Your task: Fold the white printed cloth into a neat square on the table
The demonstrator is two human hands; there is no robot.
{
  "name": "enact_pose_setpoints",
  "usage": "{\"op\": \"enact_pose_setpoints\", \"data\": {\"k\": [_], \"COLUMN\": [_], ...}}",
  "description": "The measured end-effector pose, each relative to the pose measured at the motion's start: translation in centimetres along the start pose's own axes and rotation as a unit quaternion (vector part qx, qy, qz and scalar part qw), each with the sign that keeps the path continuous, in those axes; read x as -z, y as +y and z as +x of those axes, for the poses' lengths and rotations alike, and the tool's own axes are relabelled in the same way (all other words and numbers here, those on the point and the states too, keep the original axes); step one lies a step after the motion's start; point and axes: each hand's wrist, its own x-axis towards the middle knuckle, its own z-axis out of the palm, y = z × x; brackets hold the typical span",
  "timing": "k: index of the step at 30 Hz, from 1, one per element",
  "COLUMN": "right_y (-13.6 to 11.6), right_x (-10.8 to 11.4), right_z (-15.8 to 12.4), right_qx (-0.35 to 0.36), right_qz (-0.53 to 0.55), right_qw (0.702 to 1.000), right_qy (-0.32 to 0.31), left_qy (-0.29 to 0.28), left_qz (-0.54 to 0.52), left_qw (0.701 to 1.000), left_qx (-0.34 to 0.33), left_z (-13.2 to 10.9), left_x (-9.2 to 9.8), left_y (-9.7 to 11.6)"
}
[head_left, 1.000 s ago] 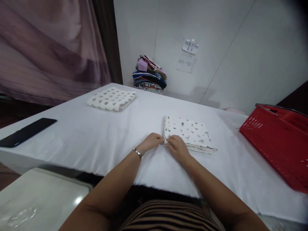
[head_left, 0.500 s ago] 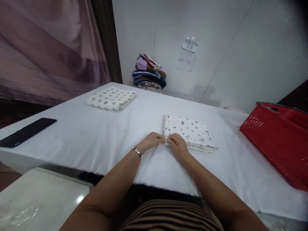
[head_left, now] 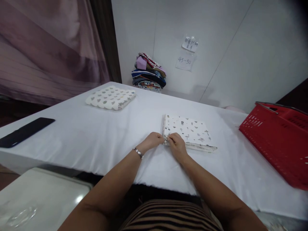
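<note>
A folded white cloth (head_left: 189, 128) with small printed figures lies flat on the white-covered table (head_left: 115, 138) in front of me. Both of my hands meet at its near left corner. My left hand (head_left: 154, 140), with a silver bracelet on the wrist, pinches the corner's edge from the left. From the right, my right hand (head_left: 177, 145) pinches the same corner between thumb and fingers, a bit of fabric bunched up there. Farther left on the table rests a second folded cloth (head_left: 110, 98), white with grey heart-like shapes, touched by neither hand.
A red plastic basket (head_left: 276, 144) stands at the right. At the left edge lies a black flat object (head_left: 26, 131). Behind the table a stack of folded fabrics (head_left: 149, 72) leans by the wall, below paper signs (head_left: 184, 61). A white lidded box (head_left: 43, 199) sits low at the left.
Almost nothing differs. Both hands stay at the cloth's corner, with only a slight shift of the right fingers; the view has moved very little.
</note>
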Motion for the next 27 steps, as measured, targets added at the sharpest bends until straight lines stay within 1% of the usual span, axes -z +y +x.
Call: {"op": "enact_pose_setpoints", "data": {"k": [6,11,13,17,20,23,27], "right_y": [-0.3,0.1,0.2,0.3,0.3,0.3,0.3], "right_x": [-0.1,-0.2,-0.1,0.1,0.2,0.3,1.2], "right_z": [-0.2,-0.4,-0.4,-0.5,-0.5,-0.4,-0.4], "right_qx": [0.014,0.052,0.066,0.091,0.099,0.100,0.115], "right_qz": [-0.025,-0.074,-0.088,-0.120,-0.132,-0.136,-0.139], "right_qw": [1.000,0.995,0.993,0.987,0.985,0.983,0.978], "right_qy": [-0.002,-0.035,-0.044,-0.056,-0.058,-0.073,-0.107], "left_qy": [-0.037,-0.025,-0.029,-0.043,-0.029,-0.011,-0.017], "left_qz": [-0.040,-0.046,-0.045,-0.066,-0.067,-0.032,-0.012], "left_qw": [0.998,0.999,0.998,0.995,0.997,0.999,1.000], "left_qx": [-0.011,0.010,0.016,0.052,0.034,0.016,0.014], "left_z": [-0.1,0.0,0.0,0.2,0.3,0.4,0.5], "left_x": [0.0,0.1,0.2,0.4,0.2,-0.1,0.0], "left_y": [0.1,0.4,0.5,0.7,0.7,0.5,0.3]}}
